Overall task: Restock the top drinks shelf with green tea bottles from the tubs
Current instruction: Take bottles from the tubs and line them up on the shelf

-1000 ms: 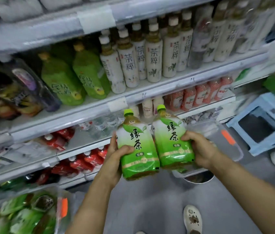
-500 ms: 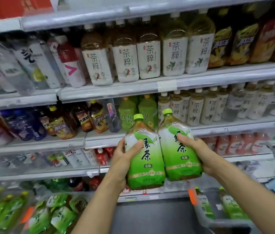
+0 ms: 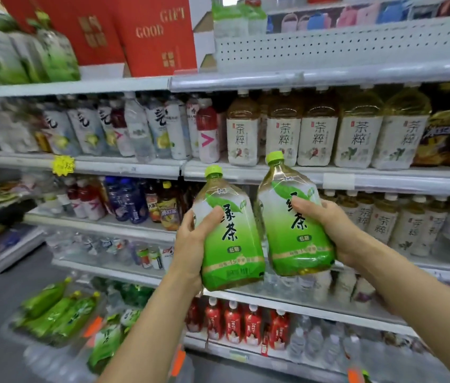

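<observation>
The tall grey metal shelving [image 3: 273, 78] fills the aisle, its top shelf carrying red gift boxes [image 3: 152, 37] and, at the far left, blurred green bottles [image 3: 52, 59]. On the floor lies a clear plastic tub [image 3: 52, 324] of more green tea. Each hand grips one: the left hand [image 3: 190, 244] wraps the left green-capped green tea bottle [image 3: 232, 244], the right hand [image 3: 331, 228] the right green tea bottle [image 3: 298, 225], both upright at mid-shelf height. I'd lift them well above the lip and set one at a time, labels out, beside the green row.
</observation>
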